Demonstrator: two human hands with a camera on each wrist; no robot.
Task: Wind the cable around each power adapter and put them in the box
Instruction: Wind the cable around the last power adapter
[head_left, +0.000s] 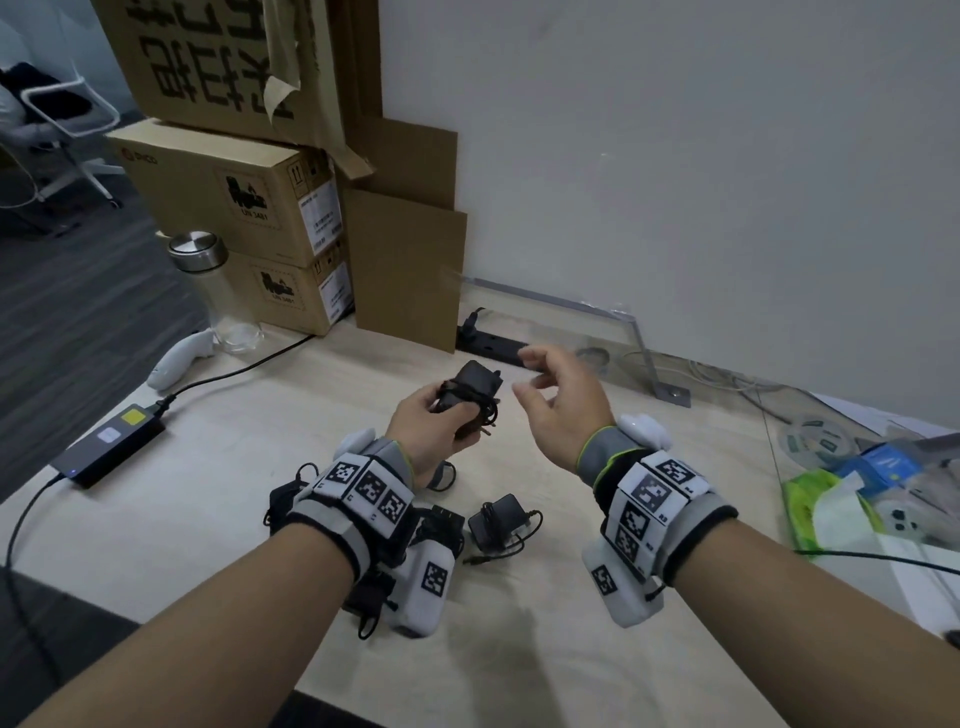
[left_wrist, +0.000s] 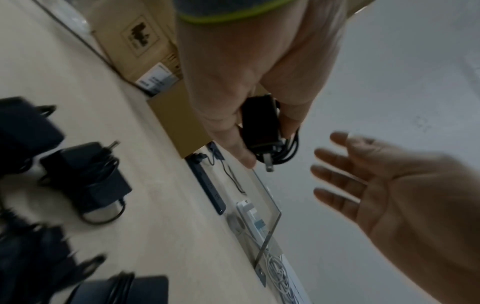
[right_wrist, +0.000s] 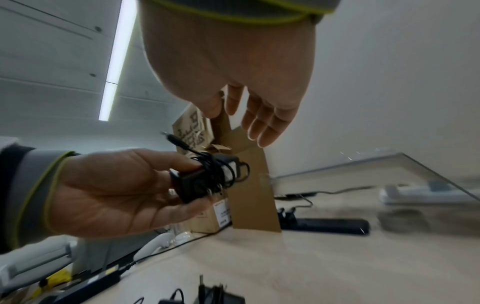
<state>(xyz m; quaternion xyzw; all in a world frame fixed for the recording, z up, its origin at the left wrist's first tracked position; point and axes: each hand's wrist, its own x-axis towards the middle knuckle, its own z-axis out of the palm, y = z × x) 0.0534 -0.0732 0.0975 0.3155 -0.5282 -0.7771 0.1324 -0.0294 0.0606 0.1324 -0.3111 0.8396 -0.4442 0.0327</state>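
Note:
My left hand (head_left: 441, 415) grips a black power adapter (head_left: 470, 389) above the table, with its thin cable wound round the body and the plug prongs pointing down. The left wrist view shows the adapter (left_wrist: 262, 125) between thumb and fingers; in the right wrist view the same adapter (right_wrist: 205, 181) has its barrel plug sticking up. My right hand (head_left: 556, 389) hovers just to the right, fingers relaxed and spread, holding nothing. Several more black adapters (head_left: 496, 522) with cables lie on the table under my left wrist. Stacked cardboard boxes (head_left: 234, 202) stand at the back left.
A flat laptop charger (head_left: 111, 447) with its cord lies at the left edge of the table (head_left: 519, 649). A glass bottle (head_left: 218, 296) and a white controller (head_left: 179, 358) stand near the boxes. A black power strip (head_left: 491, 345) runs along the wall. Green and blue packets (head_left: 841, 488) lie right.

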